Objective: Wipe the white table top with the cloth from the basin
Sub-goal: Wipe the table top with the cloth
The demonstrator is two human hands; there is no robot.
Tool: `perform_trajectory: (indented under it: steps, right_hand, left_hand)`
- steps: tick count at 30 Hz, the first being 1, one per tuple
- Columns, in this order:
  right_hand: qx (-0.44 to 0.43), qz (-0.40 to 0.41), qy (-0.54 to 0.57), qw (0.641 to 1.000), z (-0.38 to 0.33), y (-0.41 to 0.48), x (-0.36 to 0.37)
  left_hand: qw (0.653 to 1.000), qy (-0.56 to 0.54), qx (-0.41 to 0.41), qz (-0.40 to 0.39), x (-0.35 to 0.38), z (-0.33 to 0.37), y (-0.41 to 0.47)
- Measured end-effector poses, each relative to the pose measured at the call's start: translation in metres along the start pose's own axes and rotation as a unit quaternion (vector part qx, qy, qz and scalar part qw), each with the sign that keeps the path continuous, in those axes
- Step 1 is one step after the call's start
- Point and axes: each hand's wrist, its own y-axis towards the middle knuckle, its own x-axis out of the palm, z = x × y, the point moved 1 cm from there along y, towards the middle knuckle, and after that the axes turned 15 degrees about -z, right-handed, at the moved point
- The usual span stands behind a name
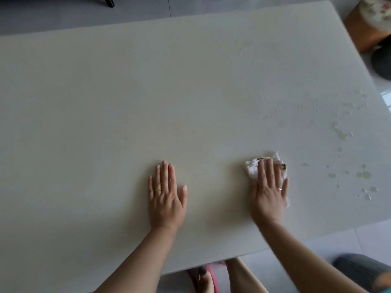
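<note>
The white table top [148, 92] fills most of the head view. My right hand [269, 191] lies flat on a bunched white cloth [252, 167] near the table's front right, pressing it onto the surface with fingers straight. The cloth shows small dark marks at its far edge. My left hand [166, 197] rests palm down on the bare table, fingers slightly apart, holding nothing. Water drops and small puddles [349, 166] dot the table to the right of the cloth. No basin is in view.
A brown stool with a floral cushion [368, 24] stands beyond the table's far right corner, with a dark round object [383, 62] below it. Another dark object [359, 269] sits at the bottom right. My feet in pink slippers [208, 278] show under the front edge.
</note>
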Motion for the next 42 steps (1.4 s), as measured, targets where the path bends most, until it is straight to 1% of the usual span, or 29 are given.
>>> perform_trajectory:
  steps: [1,2,3,5,7,8,9,10,11,14,16,17,18,20,23,25,26,27,28,29,32,34,36,37,39,42]
  right_hand:
    - [-0.002,-0.002,0.011,1.0,-0.017,-0.01,0.009]
    - [-0.035,-0.01,0.008,0.999,-0.036,-0.024,0.021]
    - [-0.087,-0.025,-0.01,0.996,-0.055,-0.042,0.035]
    - [-0.196,-0.055,-0.049,0.978,-0.079,-0.078,0.057]
    - [-0.267,-0.076,-0.069,0.958,-0.075,-0.088,0.06]
    - [-0.289,-0.083,-0.084,0.95,-0.063,-0.084,0.055]
    - [-0.294,-0.081,-0.102,0.947,-0.046,-0.078,0.049]
    - [-0.28,-0.075,-0.112,0.95,-0.027,-0.071,0.041]
    - [-0.249,-0.063,-0.108,0.96,-0.007,-0.064,0.032]
    - [-0.109,-0.037,-0.058,0.992,0.04,-0.054,0.009]
    - [-0.032,-0.031,-0.028,0.999,0.043,-0.056,0.013]
    - [-0.007,-0.023,-0.017,1.0,0.036,-0.06,0.018]
    - [-0.001,-0.018,-0.012,1.0,0.024,-0.066,0.023]
    - [-0.054,-0.024,-0.018,0.998,-0.004,-0.087,0.04]
    - [-0.191,-0.062,-0.077,0.977,-0.034,-0.129,0.066]
    - [-0.278,-0.097,-0.112,0.949,-0.029,-0.136,0.068]
    - [-0.315,-0.102,-0.129,0.935,-0.016,-0.129,0.064]
    - [-0.336,-0.102,-0.147,0.925,0.002,-0.12,0.058]
    - [-0.329,-0.099,-0.151,0.927,0.024,-0.109,0.049]
    - [-0.297,-0.09,-0.141,0.94,0.048,-0.098,0.037]
    - [-0.148,-0.058,-0.081,0.984,0.111,-0.075,0.004]
    - [-0.067,-0.038,-0.04,0.996,0.118,-0.073,0.001]
    - [-0.035,-0.017,-0.004,0.999,0.095,-0.079,0.011]
    - [-0.049,-0.019,-0.002,0.999,0.083,-0.085,0.02]
    - [-0.136,-0.045,-0.036,0.989,0.066,-0.1,0.035]
    - [-0.287,-0.075,-0.101,0.95,0.09,-0.096,0.028]
  left_hand:
    - [1.0,-0.001,-0.001,-0.002,0.0,0.0,0.0]
    - [1.0,-0.003,0.0,-0.004,-0.001,0.001,0.0]
    - [1.0,-0.004,0.002,-0.006,-0.002,0.001,0.0]
    - [1.0,-0.007,0.007,-0.004,-0.004,0.0,-0.002]
    - [1.0,-0.014,0.0,0.005,-0.005,-0.004,-0.01]
    - [1.0,-0.016,-0.005,0.009,-0.003,-0.007,-0.017]
    - [1.0,-0.019,-0.005,0.012,0.0,-0.008,-0.026]
    - [1.0,-0.023,0.0,0.013,0.005,-0.007,-0.036]
    - [1.0,-0.026,0.008,0.01,0.01,-0.004,-0.048]
    - [0.999,-0.034,0.023,-0.014,0.027,0.014,-0.08]
    - [0.999,-0.035,0.011,-0.029,0.035,0.024,-0.092]
    - [0.999,-0.035,0.004,-0.033,0.037,0.026,-0.095]
    - [0.999,-0.038,-0.002,-0.033,0.039,0.027,-0.097]
    - [0.999,-0.043,-0.001,-0.03,0.038,0.026,-0.096]
    - [0.998,-0.045,0.005,-0.036,0.035,0.024,-0.095]
    - [0.998,-0.046,0.01,-0.037,0.035,0.024,-0.096]
    - [0.998,-0.051,0.011,-0.036,0.035,0.023,-0.096]
    - [0.998,-0.057,0.011,-0.035,0.035,0.022,-0.096]
    - [0.997,-0.061,0.011,-0.035,0.035,0.022,-0.097]
    - [0.997,-0.062,0.009,-0.035,0.035,0.023,-0.097]
    - [0.997,-0.066,-0.028,-0.019,0.034,0.034,-0.096]
    - [0.994,-0.087,-0.059,-0.006,0.032,0.052,-0.094]
    - [0.994,-0.099,-0.047,-0.009,0.033,0.075,-0.092]
    - [0.995,-0.097,-0.027,-0.015,0.035,0.089,-0.09]
    - [0.996,-0.087,0.005,-0.025,0.039,0.112,-0.087]
    - [0.996,-0.076,0.005,-0.038,0.047,0.123,-0.084]
